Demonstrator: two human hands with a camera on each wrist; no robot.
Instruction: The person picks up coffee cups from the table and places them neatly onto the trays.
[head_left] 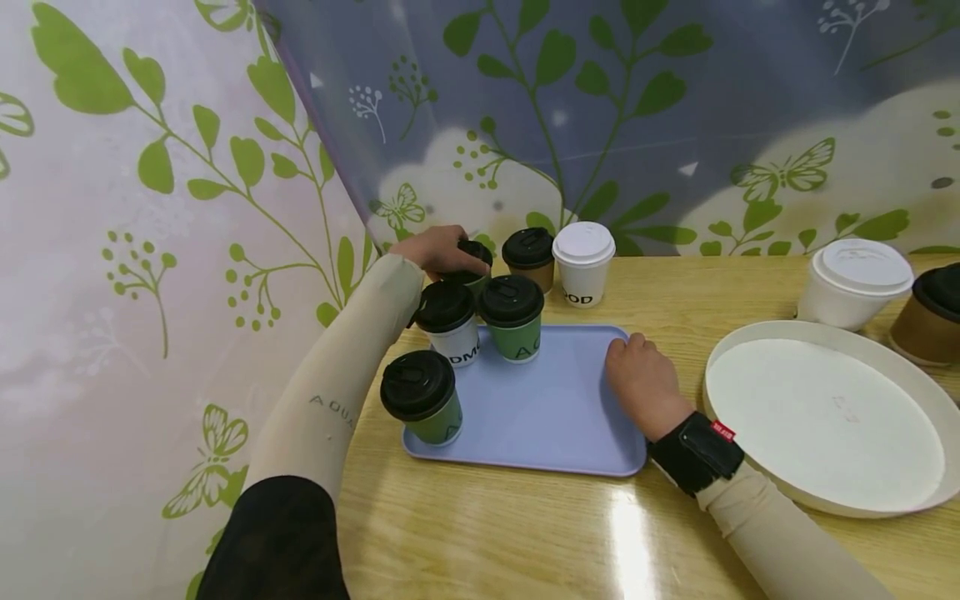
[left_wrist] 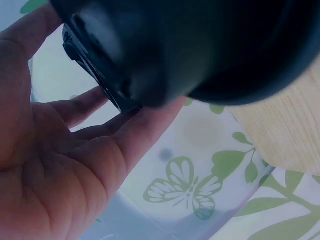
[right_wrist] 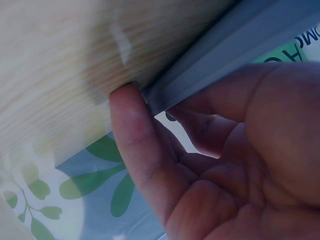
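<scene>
At the back left corner of the lilac tray (head_left: 555,408), my left hand (head_left: 438,250) grips a paper coffee cup (head_left: 476,252) by its black lid. The left wrist view shows my fingers spread around the dark lid (left_wrist: 107,55); its lower part is hidden. On the tray's left side stand a green cup (head_left: 420,396), a white cup (head_left: 452,333) and another green cup (head_left: 513,321), all upright with black lids. My right hand (head_left: 645,383) pinches the tray's right rim (right_wrist: 200,70) between thumb and fingers.
Behind the tray stand a brown cup (head_left: 531,254) with a black lid and a white cup (head_left: 583,262). To the right lies a round white tray (head_left: 825,417), with a white cup (head_left: 851,287) and a brown cup (head_left: 930,321) behind it. Patterned cloth walls (head_left: 480,125) border the table's back and left.
</scene>
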